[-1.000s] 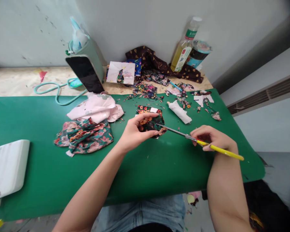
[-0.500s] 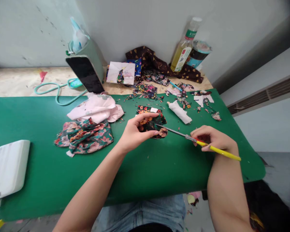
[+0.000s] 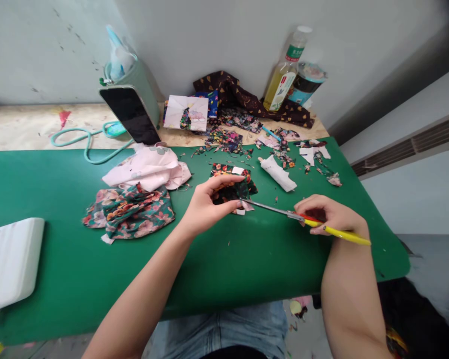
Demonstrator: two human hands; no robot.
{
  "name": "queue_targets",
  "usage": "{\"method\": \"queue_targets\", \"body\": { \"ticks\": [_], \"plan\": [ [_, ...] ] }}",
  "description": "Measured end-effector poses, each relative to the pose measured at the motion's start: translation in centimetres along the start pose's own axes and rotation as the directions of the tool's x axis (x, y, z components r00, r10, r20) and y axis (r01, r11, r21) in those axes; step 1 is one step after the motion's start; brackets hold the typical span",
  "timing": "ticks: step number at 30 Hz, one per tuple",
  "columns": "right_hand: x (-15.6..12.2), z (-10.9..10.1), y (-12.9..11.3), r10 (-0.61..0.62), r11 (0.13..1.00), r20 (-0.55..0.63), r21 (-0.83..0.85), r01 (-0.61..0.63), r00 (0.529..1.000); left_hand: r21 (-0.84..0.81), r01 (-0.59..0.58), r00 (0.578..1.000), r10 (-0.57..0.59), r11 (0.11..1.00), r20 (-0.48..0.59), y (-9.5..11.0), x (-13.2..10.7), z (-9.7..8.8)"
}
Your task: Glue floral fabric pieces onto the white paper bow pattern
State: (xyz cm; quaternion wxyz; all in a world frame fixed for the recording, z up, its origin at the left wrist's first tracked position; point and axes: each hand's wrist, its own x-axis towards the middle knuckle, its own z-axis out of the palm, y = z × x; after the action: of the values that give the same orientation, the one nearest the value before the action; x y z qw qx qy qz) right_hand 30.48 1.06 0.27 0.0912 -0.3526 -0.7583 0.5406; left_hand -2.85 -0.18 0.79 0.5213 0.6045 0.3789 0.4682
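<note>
My left hand [image 3: 213, 202] holds a small piece of dark floral fabric [image 3: 239, 189] between thumb and fingers, over the green tabletop [image 3: 217, 269]. In my right hand [image 3: 325, 214] are scissors [image 3: 273, 208] with yellow and red handles. Their narrow blades point left and their tips reach the fabric edge by my left thumb. Behind the fingers lies a folded floral cloth piece with a white patch [image 3: 238, 170]. A crumpled green floral cloth [image 3: 140, 212] rests left of my left hand, and a pale pink cloth [image 3: 145, 167] lies just behind it.
A phone [image 3: 129, 113] leans on a mint container [image 3: 145, 80]. Fabric snippets [image 3: 226, 139] and a white roll [image 3: 278, 173] lie behind my hands. A bottle [image 3: 286, 70] stands at the back by a cup [image 3: 307, 82]. A white box-like device [image 3: 13, 262] sits at left.
The scissor tips have shifted slightly down to my left thumb. A fabric flap with a flower, which stuck out right of the thumb, now hangs folded lower.
</note>
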Motion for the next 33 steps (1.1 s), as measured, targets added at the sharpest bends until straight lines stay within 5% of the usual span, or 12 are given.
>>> {"method": "queue_targets", "body": {
  "ticks": [16,21,28,30,33],
  "plan": [
    [-1.1,0.5,0.6,0.113,0.929,-0.041,0.358,-0.091,0.993,-0.035,0.001,0.998,-0.003,0.999,-0.056,0.1,0.2,-1.1],
    [-1.1,0.9,0.7,0.076,0.91,0.041,0.405,-0.086,0.996,-0.064,0.008,0.998,-0.012,0.998,-0.055,0.2,0.2,-1.2],
    [-1.8,0.8,1.0,-0.125,0.912,-0.061,0.386,0.139,0.99,0.01,0.017,0.991,-0.016,1.0,-0.13,0.0,0.4,-1.5],
    [-2.0,0.6,0.9,-0.059,0.921,-0.124,0.375,0.102,0.99,-0.023,0.029,0.992,-0.031,0.999,-0.119,0.0,0.4,-1.4],
    [-1.8,0.3,0.3,0.073,0.947,-0.045,0.316,-0.055,0.996,-0.062,0.063,0.992,-0.07,0.996,-0.106,0.1,0.4,-1.3]
  ]
}}
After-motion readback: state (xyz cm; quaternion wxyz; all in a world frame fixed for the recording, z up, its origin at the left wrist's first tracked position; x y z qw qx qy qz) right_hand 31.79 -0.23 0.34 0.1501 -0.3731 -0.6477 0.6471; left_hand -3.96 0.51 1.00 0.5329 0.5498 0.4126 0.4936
